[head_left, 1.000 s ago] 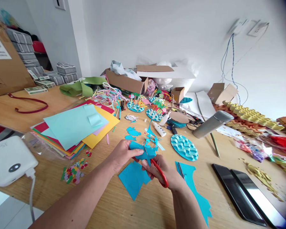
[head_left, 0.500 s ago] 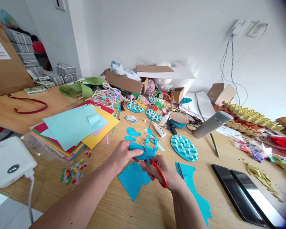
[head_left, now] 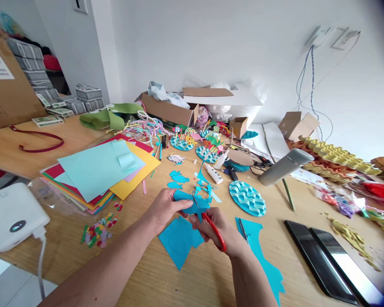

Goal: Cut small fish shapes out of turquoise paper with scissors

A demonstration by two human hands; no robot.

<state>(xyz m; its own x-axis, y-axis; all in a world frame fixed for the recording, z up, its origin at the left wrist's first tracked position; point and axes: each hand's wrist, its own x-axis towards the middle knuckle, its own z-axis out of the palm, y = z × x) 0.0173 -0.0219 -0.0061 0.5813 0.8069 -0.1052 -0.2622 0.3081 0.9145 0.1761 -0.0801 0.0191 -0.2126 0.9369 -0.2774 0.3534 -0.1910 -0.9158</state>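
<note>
My left hand (head_left: pixel 166 209) pinches a piece of blue paper (head_left: pixel 183 197) between thumb and fingers, above the table. In my right hand (head_left: pixel 216 226) are red-handled scissors (head_left: pixel 218 237), closed in my grip, with the blades at the blue paper. Below my hands lies a larger blue sheet (head_left: pixel 176 243) with faint drawn outlines. Cut blue fish shapes (head_left: pixel 178 177) rest just beyond my left hand, and blue scraps (head_left: pixel 205 191) lie behind the held paper. To the right, a pen (head_left: pixel 243 229) sits on another cut blue sheet (head_left: pixel 264 260).
Coloured paper sheets (head_left: pixel 96 170) are stacked at left, near paper dots (head_left: pixel 97 230) and a white power bank (head_left: pixel 16 217). A wavy-patterned blue disc (head_left: pixel 247 198), glue bottle (head_left: pixel 213 174), grey flask (head_left: pixel 286 167) and two phones (head_left: pixel 320 264) lie right. Boxes (head_left: pixel 169 108) line the wall.
Both hands stay in nearly the same place. My right hand and the scissors' red handle have shifted very slightly; the paper is still held.
</note>
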